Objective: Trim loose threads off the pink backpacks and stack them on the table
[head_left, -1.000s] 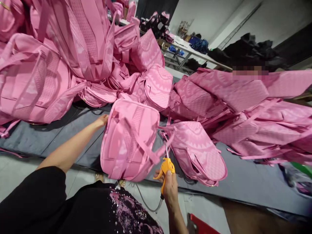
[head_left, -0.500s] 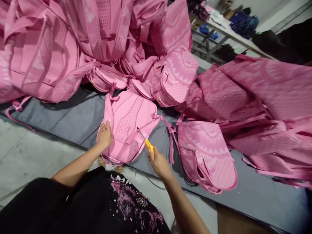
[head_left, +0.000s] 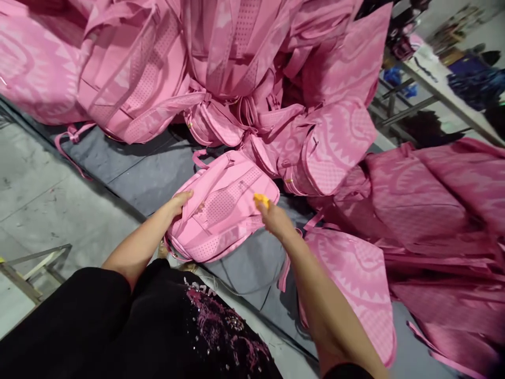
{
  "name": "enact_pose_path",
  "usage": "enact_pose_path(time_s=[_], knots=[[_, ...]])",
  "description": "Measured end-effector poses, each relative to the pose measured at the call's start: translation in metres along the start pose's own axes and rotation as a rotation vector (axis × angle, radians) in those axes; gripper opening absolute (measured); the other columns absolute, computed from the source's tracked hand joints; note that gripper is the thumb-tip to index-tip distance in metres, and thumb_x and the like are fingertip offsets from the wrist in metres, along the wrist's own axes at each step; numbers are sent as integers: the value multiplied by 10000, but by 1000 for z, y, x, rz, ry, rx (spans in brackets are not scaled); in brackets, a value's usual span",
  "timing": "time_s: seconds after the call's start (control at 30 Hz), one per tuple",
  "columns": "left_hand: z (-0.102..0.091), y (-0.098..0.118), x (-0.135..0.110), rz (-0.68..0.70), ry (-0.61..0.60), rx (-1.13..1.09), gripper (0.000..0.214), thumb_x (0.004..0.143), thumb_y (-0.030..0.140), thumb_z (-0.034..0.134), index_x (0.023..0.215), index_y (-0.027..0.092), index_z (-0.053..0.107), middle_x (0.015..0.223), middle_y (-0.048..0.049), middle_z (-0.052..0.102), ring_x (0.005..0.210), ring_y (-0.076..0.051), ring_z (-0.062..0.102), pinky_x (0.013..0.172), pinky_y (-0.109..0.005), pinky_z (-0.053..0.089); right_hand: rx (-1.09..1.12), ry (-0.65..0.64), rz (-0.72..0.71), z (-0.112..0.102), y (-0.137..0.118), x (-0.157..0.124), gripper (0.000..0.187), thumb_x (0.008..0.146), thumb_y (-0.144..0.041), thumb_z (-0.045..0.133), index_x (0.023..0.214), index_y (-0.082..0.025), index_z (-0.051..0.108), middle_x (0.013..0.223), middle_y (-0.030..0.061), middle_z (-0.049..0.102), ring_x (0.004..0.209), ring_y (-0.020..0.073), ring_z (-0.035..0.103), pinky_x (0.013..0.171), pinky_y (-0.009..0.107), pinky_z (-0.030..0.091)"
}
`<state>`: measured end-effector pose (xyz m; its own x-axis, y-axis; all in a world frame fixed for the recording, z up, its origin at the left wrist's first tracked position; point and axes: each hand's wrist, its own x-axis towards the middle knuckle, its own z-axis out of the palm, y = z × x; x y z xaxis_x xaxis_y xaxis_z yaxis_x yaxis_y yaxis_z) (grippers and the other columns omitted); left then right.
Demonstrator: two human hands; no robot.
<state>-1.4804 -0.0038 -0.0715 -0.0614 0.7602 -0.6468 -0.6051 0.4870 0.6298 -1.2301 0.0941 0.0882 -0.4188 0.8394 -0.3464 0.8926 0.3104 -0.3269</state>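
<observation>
A small pink backpack (head_left: 232, 202) lies tilted on the grey table, its dotted back panel and straps facing up. My left hand (head_left: 180, 202) grips its left edge, with some fingers hidden behind the fabric. Over the bag's right side, my right hand (head_left: 277, 218) is closed around a slim tool with a yellow handle (head_left: 261, 200). The tool's narrow front end is blurred against the pink panel, so I cannot tell whether it touches the bag.
Large pink backpacks (head_left: 134, 79) are heaped along the far side. Another small patterned backpack (head_left: 351, 284) lies right of my forearm, beside a pile of pink bags (head_left: 434, 210). The grey table (head_left: 130, 163) runs diagonally. A metal stool frame (head_left: 39, 268) stands at lower left.
The backpack has turned and tilted, its top swinging to the right. My right hand and the yellow-handled tool have moved up toward its upper right side. The camera view has shifted left.
</observation>
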Motion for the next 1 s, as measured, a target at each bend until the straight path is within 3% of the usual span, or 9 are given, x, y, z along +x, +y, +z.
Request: enact_pose_path(time_s=[0.1,0.3,0.43,0.5,0.63,0.73,0.83,0.93,1.0], knots=[[-4,-2,10,-102,-8,-58,441,1061,388,318,1270,72,543,708,-130,732,574,-216,712,572,-317,585,14,-168,-42,5,-13,7,529,969,-619,468,1136,-159,668,710,54,710,555,163,619,591,256,479],[-7,-6,16,-173,-37,-118,449,1070,370,306,1264,48,551,722,-141,746,557,-220,717,537,-302,578,8,-352,-8,-9,-31,-3,562,995,-596,401,1214,-140,647,651,42,682,482,168,570,508,259,436],[-9,-7,17,-171,-62,-122,480,1067,419,319,1223,58,594,766,-154,760,565,-202,714,568,-292,588,-84,-236,2,-11,-48,2,515,1002,-576,412,1156,-160,674,848,103,750,705,219,676,662,295,499],[-8,-7,18,-165,-66,-120,509,1069,434,298,1204,53,608,782,-158,762,572,-197,713,587,-295,595,-110,-284,-45,-10,-53,4,475,988,-563,464,1163,-172,670,944,115,757,816,240,697,710,300,505],[-5,-9,19,-153,-66,-106,566,1071,453,248,1174,46,628,780,-155,759,583,-198,712,600,-299,601,-199,-202,-28,-8,-61,5,497,1008,-567,407,1156,-161,654,916,130,745,818,258,699,699,314,503],[-5,-7,18,-151,-79,-76,646,1067,489,188,1159,34,637,772,-170,752,645,-217,730,647,-324,617,-211,-295,-78,-5,-71,4,479,1015,-553,402,1169,-171,647,973,135,745,859,261,701,730,320,505],[-8,-1,15,-126,-124,-11,774,1047,561,123,1081,19,674,826,-215,752,695,-235,736,692,-352,622,-297,-235,34,2,-80,-6,478,1018,-538,394,1144,-150,644,968,160,742,880,286,700,754,351,509],[-8,2,6,-38,-168,97,761,1033,613,199,1136,42,690,982,-226,758,814,-252,745,769,-372,616,-142,-489,-55,3,-69,-23,402,972,-523,495,1062,-184,691,930,106,758,829,245,699,755,323,525],[-2,2,-1,78,-174,186,581,1016,556,405,1282,104,653,1182,-176,732,1000,-239,728,905,-351,584,-77,-456,-31,-6,-48,-32,383,915,-532,570,1003,-190,718,868,85,758,767,237,692,725,323,536]])
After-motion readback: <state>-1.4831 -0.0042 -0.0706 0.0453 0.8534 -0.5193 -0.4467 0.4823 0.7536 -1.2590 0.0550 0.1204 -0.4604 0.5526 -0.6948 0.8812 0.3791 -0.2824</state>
